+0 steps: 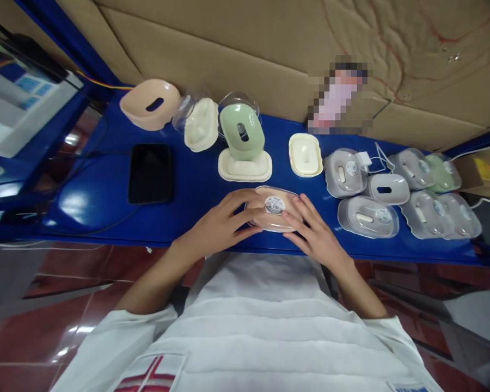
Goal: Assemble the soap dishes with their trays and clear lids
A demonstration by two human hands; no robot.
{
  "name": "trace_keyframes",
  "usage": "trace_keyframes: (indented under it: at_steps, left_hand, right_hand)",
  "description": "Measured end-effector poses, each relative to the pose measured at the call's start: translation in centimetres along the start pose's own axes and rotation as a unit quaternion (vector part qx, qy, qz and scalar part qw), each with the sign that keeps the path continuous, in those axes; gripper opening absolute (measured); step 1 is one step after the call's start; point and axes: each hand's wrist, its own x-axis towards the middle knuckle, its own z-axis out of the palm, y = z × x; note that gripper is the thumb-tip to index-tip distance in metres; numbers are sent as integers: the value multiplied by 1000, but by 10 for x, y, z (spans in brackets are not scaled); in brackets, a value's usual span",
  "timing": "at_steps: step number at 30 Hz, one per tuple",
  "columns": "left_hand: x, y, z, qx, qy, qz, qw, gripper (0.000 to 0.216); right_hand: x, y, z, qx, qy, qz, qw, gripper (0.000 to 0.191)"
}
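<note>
Right, left hand [224, 220] and right hand [316, 231] are lying spread over a peach slotless-looking box [273, 222] at the blue bench's [183, 188] near edge, fingertips touching, neither closing round it. Clear cover and round label [275, 205] are already sitting on it. Right: several covered grey boxes [345, 171] are looking finished; one grey shell [398, 188] is sitting uncovered. Left, apparently remaining: peach shell [147, 111], green shell [245, 148] are standing uncovered; cream trays [245, 173] are lying loose.
</note>
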Motion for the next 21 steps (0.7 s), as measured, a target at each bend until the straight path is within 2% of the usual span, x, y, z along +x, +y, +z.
trace_keyframes:
  at_steps: [8, 13, 21]
  left_hand:
    - [-3, -3, 2, 15, 25, 3, 1000, 33]
    - [-3, -5, 3, 30, 20, 7, 999, 30]
    - [-5, -4, -1, 19, 9, 22, 1000, 33]
  right_hand:
    - [4, -4, 1, -9, 10, -9, 1000, 92]
    - [5, -4, 1, 1, 15, -19, 1000, 92]
    - [7, 0, 1, 38, 4, 27, 999, 92]
